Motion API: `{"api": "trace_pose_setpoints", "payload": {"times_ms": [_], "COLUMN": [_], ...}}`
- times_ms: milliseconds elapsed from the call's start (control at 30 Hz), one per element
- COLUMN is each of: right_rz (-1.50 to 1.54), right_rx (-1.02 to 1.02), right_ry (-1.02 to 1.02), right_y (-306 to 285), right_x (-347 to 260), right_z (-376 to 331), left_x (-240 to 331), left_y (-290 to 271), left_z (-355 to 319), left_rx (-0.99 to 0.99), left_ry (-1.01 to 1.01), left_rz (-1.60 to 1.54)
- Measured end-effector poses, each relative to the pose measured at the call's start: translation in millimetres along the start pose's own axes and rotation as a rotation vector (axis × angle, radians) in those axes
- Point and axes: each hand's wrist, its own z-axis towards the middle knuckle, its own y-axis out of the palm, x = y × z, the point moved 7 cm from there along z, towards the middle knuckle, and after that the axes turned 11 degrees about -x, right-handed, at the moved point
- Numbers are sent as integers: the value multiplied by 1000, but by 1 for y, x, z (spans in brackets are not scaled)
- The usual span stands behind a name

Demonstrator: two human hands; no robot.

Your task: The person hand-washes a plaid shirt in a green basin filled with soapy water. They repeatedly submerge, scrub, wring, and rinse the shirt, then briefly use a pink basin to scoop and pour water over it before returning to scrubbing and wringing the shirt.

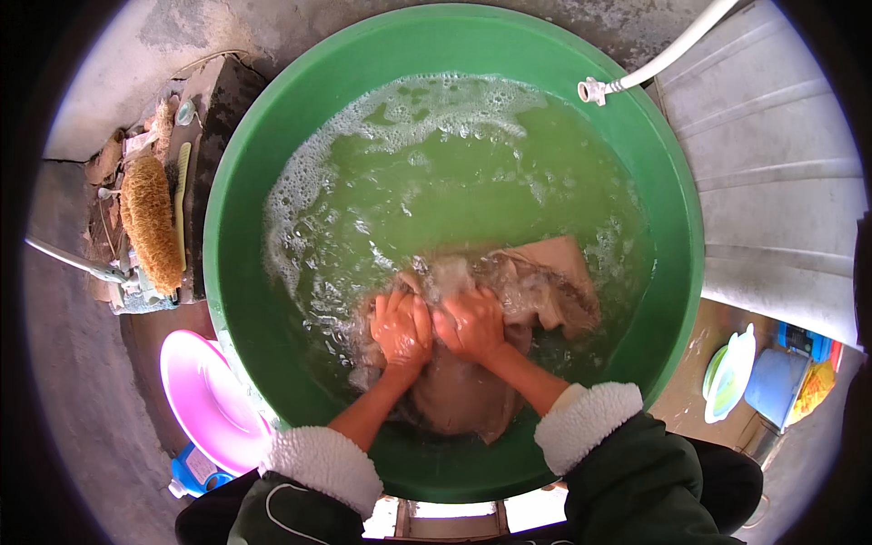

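A brownish-pink cloth (463, 391) lies bunched in soapy water inside a large round green tub (454, 36). Part of it rises above the surface at the right, and the rest is under water. My left hand (401, 329) is closed on the cloth, its fingers curled and wet. Close beside it, my right hand (472, 323) grips the same cloth, knuckles up. Both fingertips are hidden in the fabric and splashing water. Foam (436, 109) gathers along the tub's far and left sides.
A white hose (677, 50) hangs over the tub's upper right rim. To the left, a ledge holds a loofah (150, 222) and a yellow comb (182, 186). A pink basin (213, 400) stands at the lower left. Green and white basins (731, 372) sit near a blue container (777, 389) at right.
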Motion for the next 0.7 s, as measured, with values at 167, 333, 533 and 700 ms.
{"api": "trace_pose_setpoints", "payload": {"times_ms": [167,333,533,700], "right_rz": [59,-241,440,200], "right_rx": [-303,396,98,21], "right_ry": [272,152,771,-17], "right_y": [-17,-142,-87,-94], "right_x": [5,28,132,-32], "right_z": [60,32,-4,8], "left_x": [-28,-48,-41,-12], "left_y": [-5,-11,-11,-36], "left_z": [47,46,59,32], "left_rx": [-127,-302,-279,-288], "left_ry": [-408,-500,-386,-336], "left_rz": [-136,-420,-403,-292]}}
